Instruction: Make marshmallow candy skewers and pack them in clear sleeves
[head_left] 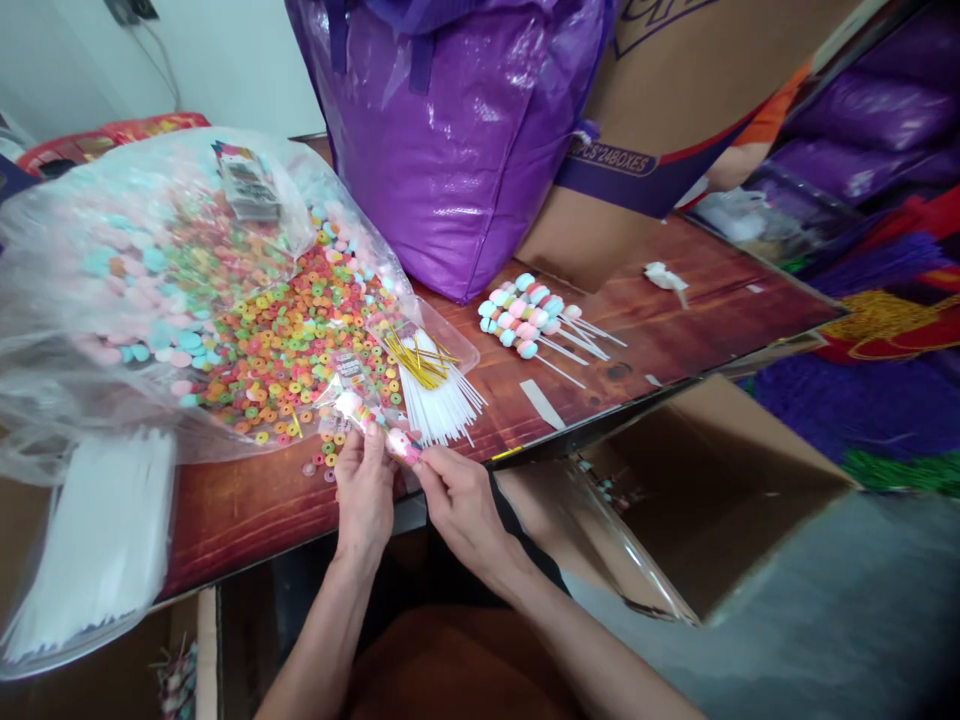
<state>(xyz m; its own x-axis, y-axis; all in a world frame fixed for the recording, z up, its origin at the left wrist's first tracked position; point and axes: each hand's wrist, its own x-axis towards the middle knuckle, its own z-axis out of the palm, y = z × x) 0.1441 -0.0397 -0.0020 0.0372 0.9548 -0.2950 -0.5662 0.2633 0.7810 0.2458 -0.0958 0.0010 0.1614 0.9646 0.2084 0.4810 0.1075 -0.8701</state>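
Note:
My left hand (365, 487) and my right hand (459, 500) meet at the near edge of a wooden table (675, 330). Together they pinch a white stick threaded with pastel candies (382, 425), the left hand around its middle, the right hand at a pink piece on its near end. Just beyond lies a bundle of white sticks (439, 395) with gold twist ties in a clear bag. A heap of coloured candy rings (292, 340) spreads over clear plastic to the left. Several finished candy sticks (536, 315) lie in a row further right.
A large purple bag (457, 140) and a cardboard carton (675, 110) stand at the table's far side. An open cardboard box (712, 500) sits low at the right. A bag of white sticks (97, 540) hangs over the left front edge.

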